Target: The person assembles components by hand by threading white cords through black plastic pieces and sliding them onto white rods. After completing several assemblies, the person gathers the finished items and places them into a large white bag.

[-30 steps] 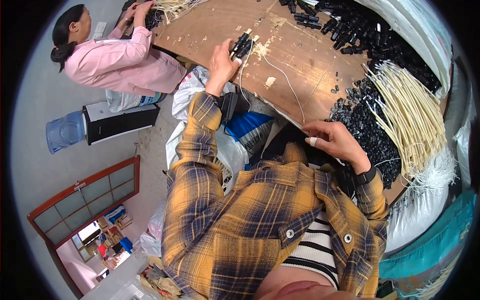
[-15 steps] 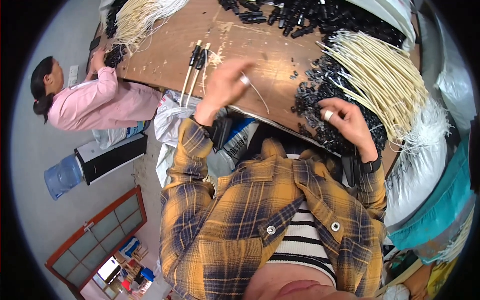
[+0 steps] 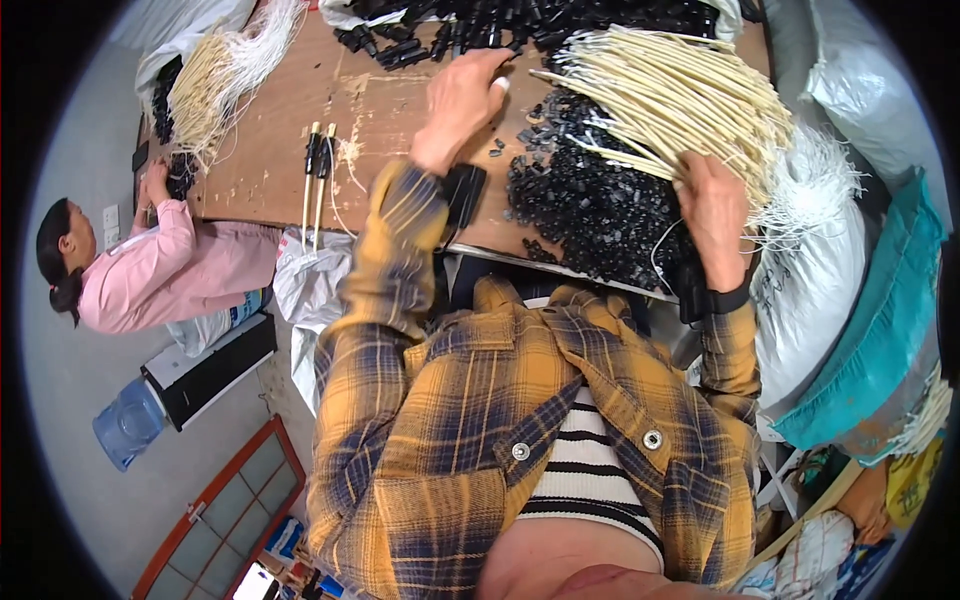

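My left hand (image 3: 462,105) reaches across the table to the near edge of a heap of black plastic tube parts (image 3: 402,53). Its fingers are stretched toward the heap, with the white-banded thumb apart from them. At the lower edge of a pile of cream rods with white strings (image 3: 690,85), my right hand (image 3: 712,205) has its fingers curled closed on a rod; the fingertips are partly hidden. A thin white string (image 3: 657,255) hangs beside that hand, over a heap of small black clips (image 3: 590,205). Two cream rods with black fittings (image 3: 318,165) lie at the table's left front edge.
Another bundle of cream rods (image 3: 205,95) lies at the far left of the brown table (image 3: 270,110). A person in pink (image 3: 140,265) works there. White sacks (image 3: 815,300) and a teal sack (image 3: 870,320) stand at the right; a white bag (image 3: 312,275) hangs at the front edge.
My left hand has moved forward to the black tube parts. My right hand has moved from the small clips to the cream rods. The whole view has shifted.
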A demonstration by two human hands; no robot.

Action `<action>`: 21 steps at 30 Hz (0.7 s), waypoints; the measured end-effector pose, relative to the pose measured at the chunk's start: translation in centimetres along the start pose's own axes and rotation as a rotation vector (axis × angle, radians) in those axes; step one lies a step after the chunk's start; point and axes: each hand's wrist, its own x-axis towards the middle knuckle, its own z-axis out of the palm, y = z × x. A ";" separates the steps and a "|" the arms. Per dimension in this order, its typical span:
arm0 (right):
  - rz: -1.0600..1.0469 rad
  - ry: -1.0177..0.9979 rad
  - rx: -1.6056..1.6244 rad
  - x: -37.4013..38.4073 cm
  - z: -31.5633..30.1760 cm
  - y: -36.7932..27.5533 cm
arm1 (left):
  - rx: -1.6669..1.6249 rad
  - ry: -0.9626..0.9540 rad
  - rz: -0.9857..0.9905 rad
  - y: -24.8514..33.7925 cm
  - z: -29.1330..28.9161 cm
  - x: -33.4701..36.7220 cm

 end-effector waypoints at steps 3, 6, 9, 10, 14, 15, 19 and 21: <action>-0.059 -0.028 -0.026 -0.9 0.4 0.2 | 0.191 0.082 0.104 -1.0 2.3 1.3; -0.095 0.035 -0.003 -0.7 -0.2 -0.3 | 0.251 0.160 0.167 -1.4 2.4 0.9; -0.111 0.069 0.111 0.2 -0.6 -1.3 | 0.085 -0.001 -0.072 -0.1 1.2 -0.9; -0.121 0.054 0.223 0.6 -0.6 -1.9 | 0.030 -0.050 -0.164 0.1 0.5 -1.6; 0.172 -0.087 0.753 1.1 -0.6 -3.3 | -0.378 0.086 -0.378 1.4 -0.8 -4.1; 0.187 -0.131 0.830 1.0 -0.6 -3.0 | -0.543 0.109 -0.383 1.1 -0.7 -4.7; 0.197 -0.199 0.955 0.4 -0.5 -3.0 | -0.558 0.030 -0.300 0.3 -1.6 -5.9; 0.180 -0.213 0.921 0.3 -0.6 -3.4 | -0.649 -0.141 -0.418 1.1 -2.7 -5.6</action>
